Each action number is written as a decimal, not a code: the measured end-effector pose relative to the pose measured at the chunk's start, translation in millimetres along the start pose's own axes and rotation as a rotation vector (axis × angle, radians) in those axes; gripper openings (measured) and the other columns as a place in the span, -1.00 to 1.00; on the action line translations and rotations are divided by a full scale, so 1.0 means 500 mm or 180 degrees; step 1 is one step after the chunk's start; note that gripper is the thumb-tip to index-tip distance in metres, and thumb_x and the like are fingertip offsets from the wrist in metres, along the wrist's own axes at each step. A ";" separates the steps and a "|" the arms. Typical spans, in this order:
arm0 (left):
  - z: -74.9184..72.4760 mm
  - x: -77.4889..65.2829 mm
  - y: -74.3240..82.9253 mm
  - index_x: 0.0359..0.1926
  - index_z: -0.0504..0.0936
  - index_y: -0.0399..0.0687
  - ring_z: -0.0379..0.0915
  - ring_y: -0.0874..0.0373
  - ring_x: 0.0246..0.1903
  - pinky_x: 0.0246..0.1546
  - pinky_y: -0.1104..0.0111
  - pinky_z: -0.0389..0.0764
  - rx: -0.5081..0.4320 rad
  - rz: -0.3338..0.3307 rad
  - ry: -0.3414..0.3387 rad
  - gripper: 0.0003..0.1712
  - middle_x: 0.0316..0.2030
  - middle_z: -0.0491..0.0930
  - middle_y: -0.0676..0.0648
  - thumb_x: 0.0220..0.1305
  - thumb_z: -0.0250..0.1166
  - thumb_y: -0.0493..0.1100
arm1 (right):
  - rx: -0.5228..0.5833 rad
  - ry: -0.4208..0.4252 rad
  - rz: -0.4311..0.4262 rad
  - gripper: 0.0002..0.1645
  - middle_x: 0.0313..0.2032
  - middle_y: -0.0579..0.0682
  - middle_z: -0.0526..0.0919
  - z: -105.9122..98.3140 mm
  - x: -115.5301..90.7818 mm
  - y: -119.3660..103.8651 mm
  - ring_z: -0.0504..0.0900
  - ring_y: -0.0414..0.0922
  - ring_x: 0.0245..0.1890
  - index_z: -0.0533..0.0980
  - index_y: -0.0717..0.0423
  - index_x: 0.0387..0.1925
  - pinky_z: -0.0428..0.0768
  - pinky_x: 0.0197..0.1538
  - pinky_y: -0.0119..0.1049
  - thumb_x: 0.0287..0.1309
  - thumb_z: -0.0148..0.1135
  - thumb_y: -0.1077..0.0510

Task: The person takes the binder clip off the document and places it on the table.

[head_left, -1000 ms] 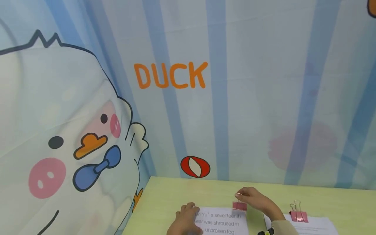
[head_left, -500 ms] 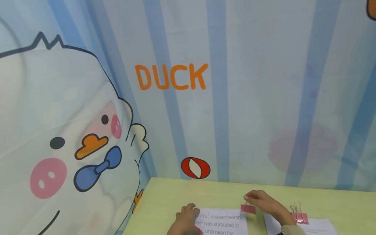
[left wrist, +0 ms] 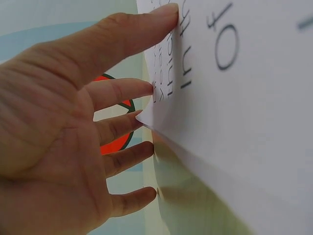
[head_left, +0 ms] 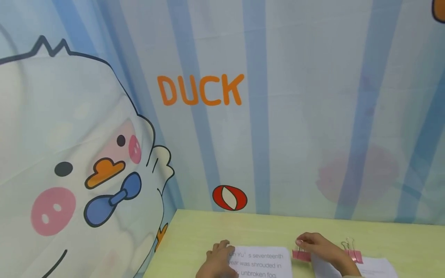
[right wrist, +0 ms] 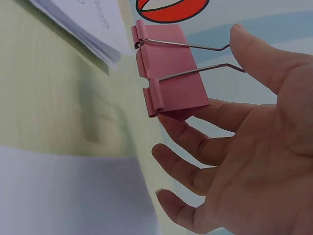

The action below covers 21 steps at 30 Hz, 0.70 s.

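My left hand [head_left: 217,261] rests at the left edge of a stack of printed paper [head_left: 264,261]. In the left wrist view its thumb lies on the printed face, and the other fingers spread past the sheet's edge. My right hand [head_left: 323,249] pinches a pink binder clip [right wrist: 173,73] by its wire handles. In the right wrist view the clip's mouth grips nothing, and the paper stack's corner [right wrist: 110,56] lies apart from it. From the head camera this clip hangs between the left stack and a second stack of paper [head_left: 377,267].
Another pink binder clip [head_left: 355,256] sits on the top edge of the right-hand paper stack. Both stacks lie on a pale yellow-green table [head_left: 198,227]. A printed fabric backdrop [head_left: 295,116] with a duck drawing stands along the table's back and left.
My right hand has moved right with the pink binder clip, from the left stack's top right corner to the gap beside it. My left hand stays on the left stack.
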<state>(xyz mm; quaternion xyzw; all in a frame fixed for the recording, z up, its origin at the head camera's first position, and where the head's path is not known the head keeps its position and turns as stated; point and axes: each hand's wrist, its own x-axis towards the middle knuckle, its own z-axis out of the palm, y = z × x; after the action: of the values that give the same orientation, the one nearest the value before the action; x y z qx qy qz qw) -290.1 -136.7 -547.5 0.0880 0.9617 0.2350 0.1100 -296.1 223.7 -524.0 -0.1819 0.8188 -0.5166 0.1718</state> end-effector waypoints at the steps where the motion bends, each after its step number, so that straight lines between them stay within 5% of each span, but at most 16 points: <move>1: 0.001 0.001 -0.001 0.15 0.63 -0.21 0.25 -0.28 0.25 0.23 -0.29 0.26 -0.0009 0.0001 0.0009 -0.16 0.28 0.39 -0.22 -0.28 0.72 -0.20 | 0.0017 -0.0027 0.0016 -0.42 0.03 0.28 0.62 0.001 -0.001 0.004 0.54 0.30 0.11 0.44 0.56 0.10 0.46 0.14 0.27 0.55 0.00 0.01; 12: -0.005 0.002 0.006 0.16 0.64 -0.18 0.25 -0.30 0.24 0.24 -0.31 0.23 -0.0132 -0.0143 0.0012 -0.17 0.30 0.38 -0.23 -0.24 0.71 -0.21 | 0.0000 -0.0134 -0.0074 -0.45 0.00 0.24 0.63 0.010 -0.001 0.021 0.57 0.23 0.05 0.46 0.53 0.07 0.51 0.08 0.20 0.54 0.00 0.01; 21: -0.002 -0.002 0.005 0.14 0.64 -0.22 0.26 -0.31 0.24 0.20 -0.33 0.26 0.0001 -0.0017 0.0052 -0.16 0.27 0.40 -0.24 -0.29 0.73 -0.20 | -0.0018 -0.0132 -0.0152 -0.45 -0.04 0.26 0.63 0.030 -0.001 0.049 0.58 0.23 0.00 0.48 0.58 0.01 0.54 0.05 0.19 0.54 0.01 0.04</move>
<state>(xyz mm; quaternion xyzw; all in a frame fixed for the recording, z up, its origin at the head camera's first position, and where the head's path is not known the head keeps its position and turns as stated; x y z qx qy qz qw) -289.4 -135.3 -545.3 0.0835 0.9629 0.2353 0.1026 -291.7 222.1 -552.2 -0.2126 0.8120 -0.5144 0.1758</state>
